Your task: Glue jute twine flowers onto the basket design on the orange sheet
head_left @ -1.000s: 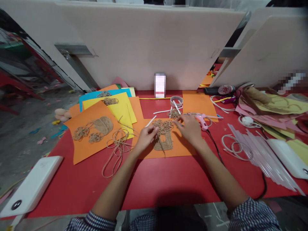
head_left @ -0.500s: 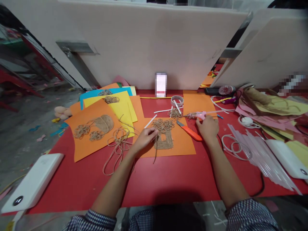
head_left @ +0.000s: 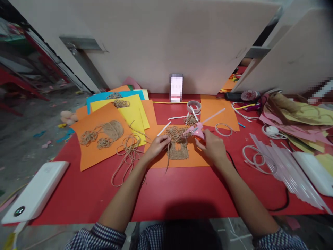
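there are two white power banks [head_left: 33,194], one pink glue gun [head_left: 197,132], one tape roll [head_left: 194,102] and one phone [head_left: 176,88].

At left, a power bank [head_left: 36,192] lies on the table [head_left: 166,194]; right of it, twine [head_left: 127,156]. Plastic sticks [head_left: 288,173] lie far right, a phone [head_left: 176,88] stands at the far side.
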Tool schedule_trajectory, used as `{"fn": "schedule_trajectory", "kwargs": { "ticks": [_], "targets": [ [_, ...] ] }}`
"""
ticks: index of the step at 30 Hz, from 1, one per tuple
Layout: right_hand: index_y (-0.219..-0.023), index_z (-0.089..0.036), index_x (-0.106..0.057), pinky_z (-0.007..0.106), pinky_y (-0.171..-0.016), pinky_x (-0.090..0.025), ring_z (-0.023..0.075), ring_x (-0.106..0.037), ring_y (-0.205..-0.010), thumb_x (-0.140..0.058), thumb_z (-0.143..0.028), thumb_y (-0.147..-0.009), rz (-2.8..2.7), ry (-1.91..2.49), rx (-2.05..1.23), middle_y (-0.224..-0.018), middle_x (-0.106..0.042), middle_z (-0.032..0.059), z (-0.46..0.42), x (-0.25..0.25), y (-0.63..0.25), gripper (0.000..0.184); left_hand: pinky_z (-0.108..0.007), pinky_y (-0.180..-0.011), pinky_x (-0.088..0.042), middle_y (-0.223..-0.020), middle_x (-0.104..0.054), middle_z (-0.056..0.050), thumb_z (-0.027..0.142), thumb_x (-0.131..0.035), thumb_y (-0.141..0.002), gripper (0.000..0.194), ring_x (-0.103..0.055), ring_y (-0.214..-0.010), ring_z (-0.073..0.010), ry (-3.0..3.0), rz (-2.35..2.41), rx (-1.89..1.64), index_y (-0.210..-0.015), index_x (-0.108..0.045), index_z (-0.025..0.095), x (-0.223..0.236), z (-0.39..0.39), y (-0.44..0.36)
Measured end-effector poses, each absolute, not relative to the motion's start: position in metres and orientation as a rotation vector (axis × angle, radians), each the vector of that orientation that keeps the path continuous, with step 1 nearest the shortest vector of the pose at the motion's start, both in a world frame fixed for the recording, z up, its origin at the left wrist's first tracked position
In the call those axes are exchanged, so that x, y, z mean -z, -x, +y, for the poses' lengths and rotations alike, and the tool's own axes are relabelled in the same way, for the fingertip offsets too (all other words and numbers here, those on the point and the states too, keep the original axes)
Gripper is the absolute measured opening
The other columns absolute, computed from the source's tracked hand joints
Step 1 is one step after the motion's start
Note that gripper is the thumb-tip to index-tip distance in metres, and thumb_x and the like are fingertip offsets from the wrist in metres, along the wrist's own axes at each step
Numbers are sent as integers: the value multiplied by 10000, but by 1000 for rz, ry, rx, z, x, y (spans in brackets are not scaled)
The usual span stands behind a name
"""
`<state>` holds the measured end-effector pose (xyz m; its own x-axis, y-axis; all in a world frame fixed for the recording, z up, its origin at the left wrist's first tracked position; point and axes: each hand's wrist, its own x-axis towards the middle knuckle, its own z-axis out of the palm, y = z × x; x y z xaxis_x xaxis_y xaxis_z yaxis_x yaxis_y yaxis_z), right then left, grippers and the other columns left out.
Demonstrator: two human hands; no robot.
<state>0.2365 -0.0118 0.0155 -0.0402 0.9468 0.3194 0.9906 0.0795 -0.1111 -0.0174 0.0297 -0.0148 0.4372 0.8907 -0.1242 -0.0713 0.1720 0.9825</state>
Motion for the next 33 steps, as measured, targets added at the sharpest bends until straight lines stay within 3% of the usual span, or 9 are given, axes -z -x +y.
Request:
{"fn": "schedule_trajectory", "kwargs": {
  "ticks": [33],
  "targets": [
    [-1177,-134,-605,280,-600,-306,216,-645,-729,-466,-462,-952,-2197,1830,176,-872,-729,118,-13,-12,-235,421,-256,-484,-163,-529,-343,64,496,-666,-847,432,-290,-463,-65,-1184,871,-823,-647,-450,179,12,29,17]
  ]
}}
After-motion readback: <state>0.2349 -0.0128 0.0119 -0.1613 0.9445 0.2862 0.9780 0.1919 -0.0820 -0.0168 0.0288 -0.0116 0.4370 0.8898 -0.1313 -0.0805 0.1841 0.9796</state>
